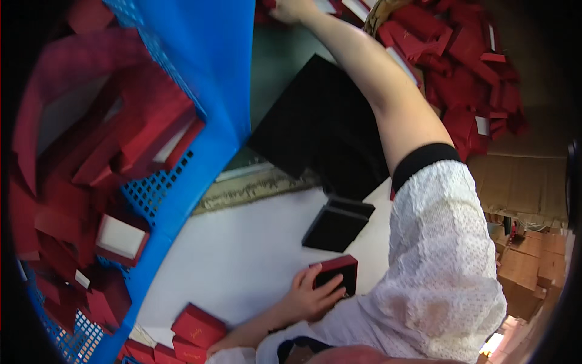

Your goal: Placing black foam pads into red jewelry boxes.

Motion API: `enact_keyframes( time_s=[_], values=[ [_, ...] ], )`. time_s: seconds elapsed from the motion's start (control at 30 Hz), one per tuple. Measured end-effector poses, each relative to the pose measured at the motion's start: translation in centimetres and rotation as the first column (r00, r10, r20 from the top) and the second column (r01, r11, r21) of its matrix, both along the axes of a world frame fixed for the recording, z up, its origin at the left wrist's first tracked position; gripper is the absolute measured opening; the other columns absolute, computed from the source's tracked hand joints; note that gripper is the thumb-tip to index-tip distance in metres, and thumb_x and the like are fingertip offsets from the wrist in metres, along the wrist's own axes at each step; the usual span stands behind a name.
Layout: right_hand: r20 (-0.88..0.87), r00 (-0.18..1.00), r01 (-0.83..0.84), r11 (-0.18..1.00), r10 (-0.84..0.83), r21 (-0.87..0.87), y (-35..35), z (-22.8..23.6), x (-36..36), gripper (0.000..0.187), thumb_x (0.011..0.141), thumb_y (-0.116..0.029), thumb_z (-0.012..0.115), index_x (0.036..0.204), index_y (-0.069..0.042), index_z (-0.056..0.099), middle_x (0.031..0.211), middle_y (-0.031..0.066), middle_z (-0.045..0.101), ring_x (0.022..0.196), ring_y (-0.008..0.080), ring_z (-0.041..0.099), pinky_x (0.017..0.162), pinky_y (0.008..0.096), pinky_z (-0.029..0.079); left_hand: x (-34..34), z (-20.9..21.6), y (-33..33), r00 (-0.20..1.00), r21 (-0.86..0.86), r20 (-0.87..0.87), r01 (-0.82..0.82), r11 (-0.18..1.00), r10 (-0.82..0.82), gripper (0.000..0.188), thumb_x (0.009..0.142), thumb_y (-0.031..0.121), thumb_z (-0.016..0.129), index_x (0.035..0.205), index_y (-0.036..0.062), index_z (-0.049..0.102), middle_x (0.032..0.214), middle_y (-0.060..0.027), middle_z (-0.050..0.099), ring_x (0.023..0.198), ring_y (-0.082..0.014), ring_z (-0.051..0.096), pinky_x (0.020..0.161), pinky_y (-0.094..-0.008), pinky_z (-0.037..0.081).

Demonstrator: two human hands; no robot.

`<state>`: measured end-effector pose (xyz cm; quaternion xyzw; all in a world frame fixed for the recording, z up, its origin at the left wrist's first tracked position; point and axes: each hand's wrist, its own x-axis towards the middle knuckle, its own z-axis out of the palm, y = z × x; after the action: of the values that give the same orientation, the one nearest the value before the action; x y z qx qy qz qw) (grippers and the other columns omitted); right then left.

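Head view, left hand [309,297] grip closed on square red box [337,273]; right hand [291,9] far off — grip unclear, among red boxes [448,42].

Crate [200,121] left of table [242,255]; open box [335,273] on it, basket [379,12] beyond.

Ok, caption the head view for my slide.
Left hand holds an open red box on the white table; right hand reaches toward a basket of red boxes.
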<state>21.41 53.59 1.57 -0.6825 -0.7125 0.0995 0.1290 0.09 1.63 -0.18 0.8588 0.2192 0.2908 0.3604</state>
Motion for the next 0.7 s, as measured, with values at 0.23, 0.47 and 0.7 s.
enact_keyframes(
  time_s=[0.23, 0.47, 0.7],
  values=[
    [-0.189, 0.921, -0.335, 0.940, 0.340, 0.057, -7.7, 4.1, 3.5, 0.035, 0.077, -0.020, 0.070, 0.109, -0.010, 0.060, 0.080, 0.0074, 0.062, 0.076, 0.0176, 0.060, 0.070, 0.0309, 0.049, -1.0, -0.1, -0.8, 0.999, -0.010, -0.045, -0.030, 0.999, 0.030, 0.036, 0.074, 0.033, 0.068, 0.106, 0.0178, 0.064, 0.126, -0.0015, 0.053, 0.115, -0.0363, 0.041, 0.092, -0.0455, 0.034],
    [-0.107, 0.916, -0.328, 0.878, 0.385, 0.348, -28.5, 11.0, 13.9, 0.031, 0.075, -0.005, 0.066, 0.105, -0.003, 0.060, 0.115, 0.0154, 0.054, 0.103, 0.0280, 0.056, 0.085, 0.0322, 0.046, -2.4, 1.7, -0.2, 0.996, 0.065, -0.007, -0.092, 0.994, 0.093, 0.040, 0.069, 0.036, 0.071, 0.105, 0.0193, 0.065, 0.124, -0.0024, 0.054, 0.112, -0.0342, 0.043, 0.090, -0.0443, 0.031],
    [-0.031, 0.999, -0.025, 0.999, 0.024, -0.020, -39.8, 6.6, 18.6, 0.042, 0.062, -0.008, 0.058, 0.104, -0.005, 0.060, 0.124, 0.0190, 0.047, 0.119, 0.0377, 0.041, 0.103, 0.0430, 0.032, 5.6, 13.0, 18.0, 0.789, 0.065, 0.497, -0.449, 0.891, 0.361, 0.032, 0.071, 0.001, 0.062, 0.103, 0.0020, 0.057, 0.107, -0.0175, 0.058, 0.106, -0.0379, 0.053, 0.091, -0.0477, 0.041]
  ],
)
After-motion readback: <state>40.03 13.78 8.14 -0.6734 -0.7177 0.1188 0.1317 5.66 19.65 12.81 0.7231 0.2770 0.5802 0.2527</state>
